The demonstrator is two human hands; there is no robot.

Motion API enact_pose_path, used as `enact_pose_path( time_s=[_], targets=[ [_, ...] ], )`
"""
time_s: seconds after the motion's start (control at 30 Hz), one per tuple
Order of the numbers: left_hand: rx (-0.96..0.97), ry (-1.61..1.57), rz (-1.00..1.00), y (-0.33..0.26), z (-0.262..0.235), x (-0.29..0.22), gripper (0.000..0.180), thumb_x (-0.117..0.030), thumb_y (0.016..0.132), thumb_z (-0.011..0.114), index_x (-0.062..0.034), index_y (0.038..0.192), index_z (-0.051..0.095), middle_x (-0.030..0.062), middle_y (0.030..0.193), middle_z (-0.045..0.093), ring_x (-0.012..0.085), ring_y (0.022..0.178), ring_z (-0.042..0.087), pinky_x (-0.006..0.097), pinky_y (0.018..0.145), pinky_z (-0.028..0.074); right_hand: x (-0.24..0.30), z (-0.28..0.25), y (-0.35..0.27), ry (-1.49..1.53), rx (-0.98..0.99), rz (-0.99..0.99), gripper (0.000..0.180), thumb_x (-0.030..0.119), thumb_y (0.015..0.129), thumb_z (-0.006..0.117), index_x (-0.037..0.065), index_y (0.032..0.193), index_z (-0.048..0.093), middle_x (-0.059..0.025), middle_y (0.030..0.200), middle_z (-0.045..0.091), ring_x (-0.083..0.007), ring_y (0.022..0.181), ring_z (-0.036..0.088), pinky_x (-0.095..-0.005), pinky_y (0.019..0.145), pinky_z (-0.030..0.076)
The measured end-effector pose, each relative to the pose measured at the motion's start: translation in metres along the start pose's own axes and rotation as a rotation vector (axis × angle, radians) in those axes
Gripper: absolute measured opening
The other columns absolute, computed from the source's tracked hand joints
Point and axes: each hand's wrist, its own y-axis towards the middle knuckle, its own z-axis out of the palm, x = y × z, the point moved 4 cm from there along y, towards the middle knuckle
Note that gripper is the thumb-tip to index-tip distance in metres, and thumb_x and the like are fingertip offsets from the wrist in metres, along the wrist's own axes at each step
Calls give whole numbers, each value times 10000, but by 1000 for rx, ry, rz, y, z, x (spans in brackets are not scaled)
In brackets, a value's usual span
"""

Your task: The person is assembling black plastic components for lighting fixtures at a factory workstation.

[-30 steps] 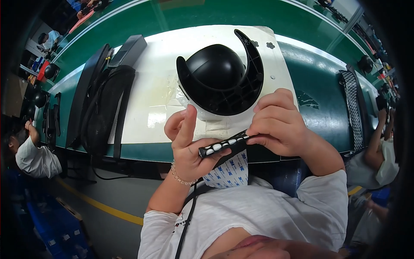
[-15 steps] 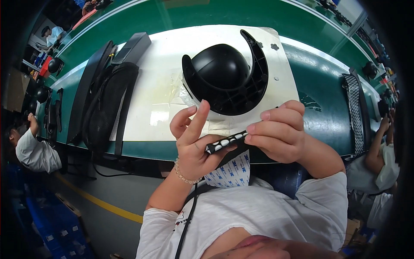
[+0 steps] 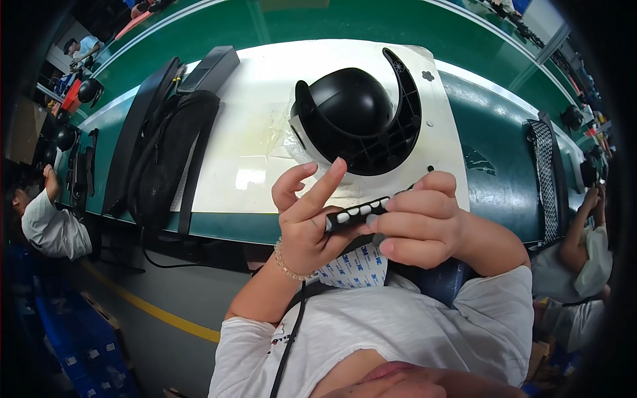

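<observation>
A narrow black strip (image 3: 358,212) with a row of white oval pads is held in front of my chest. My left hand (image 3: 306,225) grips its left end between thumb and lower fingers, with the index finger and others raised away. At the strip's right part, my right hand (image 3: 428,219) is closed, its fingertips pressed together on it. A small greyish round bit (image 3: 377,239) shows at those fingertips; what it is I cannot make out. Beyond the hands, a glossy black dome (image 3: 355,103) sits inside a black crescent-shaped ribbed frame (image 3: 375,156).
A white sheet (image 3: 245,132) covers the green bench (image 3: 494,159). Left lie a black mesh piece (image 3: 162,159) and a dark grey box (image 3: 211,69). A patterned strap (image 3: 545,172) lies right. White backing paper with blue print (image 3: 358,266) hangs below my hands. Other people work at both sides.
My right fingers have shifted along the strip and slightly down, covering more of its right end. The greyish bit now shows at the fingertips. The view has moved slightly.
</observation>
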Motion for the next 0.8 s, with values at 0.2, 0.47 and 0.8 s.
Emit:
enact_pose_path(
  time_s=[0.2,0.47,0.8],
  targets=[
    [-130,-150,-74,-1,-7,7,307,-333,612,760,-67,687,627,125,1198,543,255,986,428,303,782,358,-21,-9,-7,421,-236,273,443,90,675,736,125,1017,458,-106,1016,529,-262,869,575,-343,699,429],
    [-110,-868,-389,-4,4,3,278,-9,676,720,-15,917,580,172,1046,582,213,813,597,292,718,475,-23,-5,-18,404,-10,432,614,-65,657,699,102,1172,410,-146,1030,534,-266,859,587,-341,716,491],
    [38,-567,-295,-4,2,11,208,71,627,689,3,798,590,132,754,620,230,661,609,282,579,470,-17,-14,5,304,-46,281,643,-5,640,730,130,1177,404,-102,946,611,-267,872,597,-329,682,437]
  ],
)
